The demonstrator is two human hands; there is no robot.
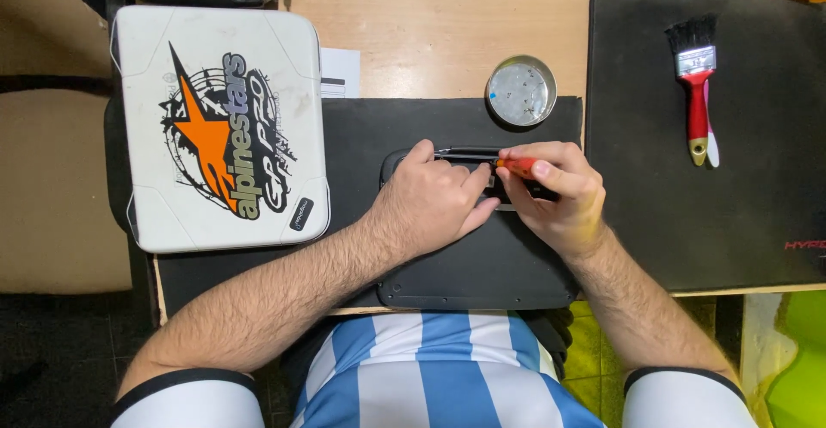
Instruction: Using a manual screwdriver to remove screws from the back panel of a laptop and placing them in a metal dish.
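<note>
A black flat device [482, 273] lies on a dark mat [361, 135] at the table's front edge. My left hand [430, 204] rests palm-down on its upper part, fingers pressing beside a dark slot. My right hand [559, 196] grips a small screwdriver with an orange-red handle [519, 166], its tip pointing left at the device's top edge, close to my left fingertips. Both hands hide most of the device's upper half.
A white hard case with an orange and black graphic [219, 123] lies at left. A round metal tin [521, 91] with small bits sits behind the device. A red-handled brush [695, 84] lies on a black mat [757, 178] at right.
</note>
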